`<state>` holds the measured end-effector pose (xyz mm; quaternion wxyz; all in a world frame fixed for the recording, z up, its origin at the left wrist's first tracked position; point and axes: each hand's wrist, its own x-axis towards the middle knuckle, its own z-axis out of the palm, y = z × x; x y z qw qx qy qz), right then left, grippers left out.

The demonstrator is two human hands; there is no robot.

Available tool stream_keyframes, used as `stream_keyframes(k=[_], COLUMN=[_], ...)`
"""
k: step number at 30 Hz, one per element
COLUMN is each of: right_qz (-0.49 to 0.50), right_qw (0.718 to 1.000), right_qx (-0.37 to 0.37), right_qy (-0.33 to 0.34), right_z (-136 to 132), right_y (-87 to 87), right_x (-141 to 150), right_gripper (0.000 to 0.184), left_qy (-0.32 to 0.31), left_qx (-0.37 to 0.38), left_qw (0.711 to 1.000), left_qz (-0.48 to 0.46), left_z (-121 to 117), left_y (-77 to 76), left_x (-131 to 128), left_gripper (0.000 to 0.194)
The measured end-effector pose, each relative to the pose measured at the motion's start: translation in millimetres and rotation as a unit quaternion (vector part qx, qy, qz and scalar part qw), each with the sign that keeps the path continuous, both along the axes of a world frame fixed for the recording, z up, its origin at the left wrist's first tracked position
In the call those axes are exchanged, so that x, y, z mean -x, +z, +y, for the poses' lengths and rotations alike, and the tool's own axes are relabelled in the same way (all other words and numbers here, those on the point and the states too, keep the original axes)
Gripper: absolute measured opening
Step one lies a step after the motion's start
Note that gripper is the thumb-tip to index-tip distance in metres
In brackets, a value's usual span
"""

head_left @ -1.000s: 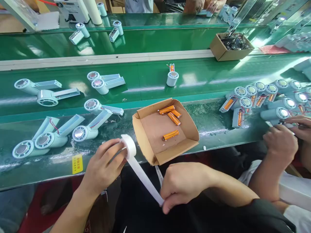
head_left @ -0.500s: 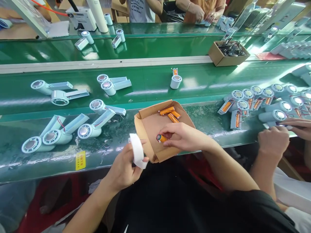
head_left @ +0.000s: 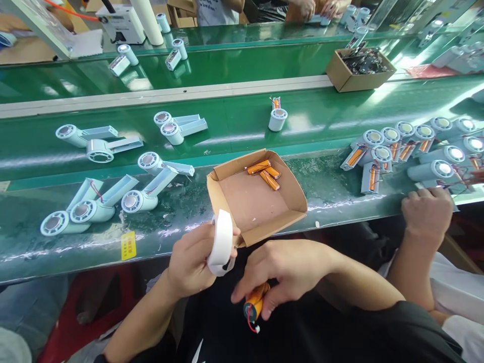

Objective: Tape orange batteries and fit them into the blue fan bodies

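My left hand (head_left: 194, 258) is closed around a roll of white tape (head_left: 222, 243), held upright at the near left corner of a shallow cardboard box (head_left: 242, 201). Close to my body, my right hand (head_left: 285, 272) grips an orange cylindrical battery (head_left: 257, 298) with a dark end, a red lead and a small white connector hanging down. Inside the box, several more orange batteries (head_left: 269, 179) lie at the far side. Light blue fan housings (head_left: 92, 210) with handles stand in pairs left of the box.
On the right, several housings (head_left: 372, 137) hold orange batteries, beside a co-worker's hand (head_left: 427, 214). One housing (head_left: 278, 120) stands on the green belt (head_left: 234, 121). A cardboard box of dark parts (head_left: 359, 70) sits farther back. People's hands show across the line.
My right hand has lifted the battery out of the box and brought it down toward my body. My left hand has shifted slightly right with the tape. The view has tilted a little.
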<state>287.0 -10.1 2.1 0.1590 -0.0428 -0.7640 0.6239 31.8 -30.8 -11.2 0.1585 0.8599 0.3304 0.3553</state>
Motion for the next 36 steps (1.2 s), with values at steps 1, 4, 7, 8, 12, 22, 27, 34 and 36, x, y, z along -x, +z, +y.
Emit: stream_keyframes(k=[1,4,7,8,12,22,27,34,36], right_qz=[0.035,0.098,0.081,0.054,-0.058,0.036,0.214,0.259,0.304], right_qw=[0.999,0.984,0.94,0.927,0.914,0.851,0.699,0.684,0.641], right_qx=[0.02,0.108,0.177,0.176,0.102,0.18,0.155,0.113,0.059], right_qy=[0.0,-0.104,-0.279,-0.326,-0.388,-0.491,-0.665,-0.673,-0.702], right_z=[-0.8,1.8,6.1,7.1,7.2,16.1,17.5,24.0,38.8], right_y=[0.0,8.5,22.0,25.8,32.2,14.4,2.7,2.2,9.4], right_x=[-2.7,-18.0,-32.3,-34.2,-26.7,-6.0,18.7,12.6,-16.9], right_gripper=[0.045,0.042,0.042,0.041,0.041,0.049,0.048,0.039,0.034], left_qy=[0.013,0.007,-0.054,-0.071,-0.088,-0.026,0.005,0.013,0.094], left_qx=[-0.018,-0.072,-0.124,-0.143,-0.203,-0.278,-0.288,-0.236,-0.237], left_qw=[1.0,0.996,0.981,0.972,0.943,0.913,0.93,0.962,0.955], left_qz=[0.002,0.047,0.142,0.171,0.248,0.297,0.23,0.139,0.152], left_z=[2.9,12.1,17.6,18.3,18.9,18.4,12.7,11.4,10.4], left_y=[3.6,18.4,30.8,33.5,39.5,44.6,32.5,26.7,17.2], left_x=[0.0,0.3,2.7,3.8,4.6,-21.0,-36.6,-30.5,-6.3], left_gripper=[0.007,0.004,0.013,0.017,0.018,0.019,0.023,0.025,0.035])
